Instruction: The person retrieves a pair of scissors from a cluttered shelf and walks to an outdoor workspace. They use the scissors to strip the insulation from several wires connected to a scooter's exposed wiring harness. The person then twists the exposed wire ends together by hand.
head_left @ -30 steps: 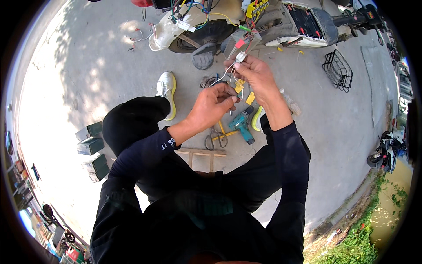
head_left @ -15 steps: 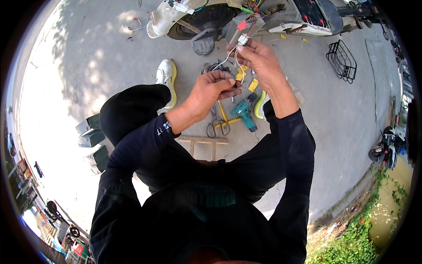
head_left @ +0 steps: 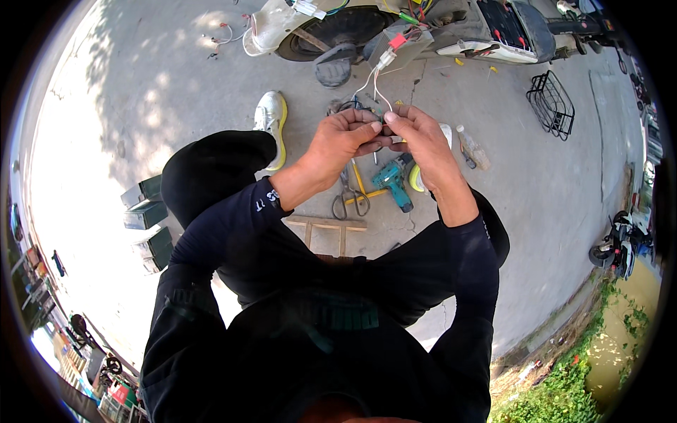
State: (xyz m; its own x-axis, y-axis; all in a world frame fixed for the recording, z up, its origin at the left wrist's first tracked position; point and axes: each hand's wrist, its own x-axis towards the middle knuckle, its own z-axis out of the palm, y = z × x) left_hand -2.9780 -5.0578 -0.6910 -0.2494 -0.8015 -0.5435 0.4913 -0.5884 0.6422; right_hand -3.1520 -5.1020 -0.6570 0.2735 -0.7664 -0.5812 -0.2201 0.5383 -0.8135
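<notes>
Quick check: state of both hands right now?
Left hand: closed, pinching the white wires.
Right hand: closed on the same wires, fingertips meeting the left's.

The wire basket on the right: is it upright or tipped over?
Upright, as far as the view shows: the black wire basket sits on the concrete with its open top toward the camera, near the scooter. Nothing shows inside it.

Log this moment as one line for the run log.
left hand and right hand: together pinching white wires | below: teal drill, pliers on concrete
</notes>
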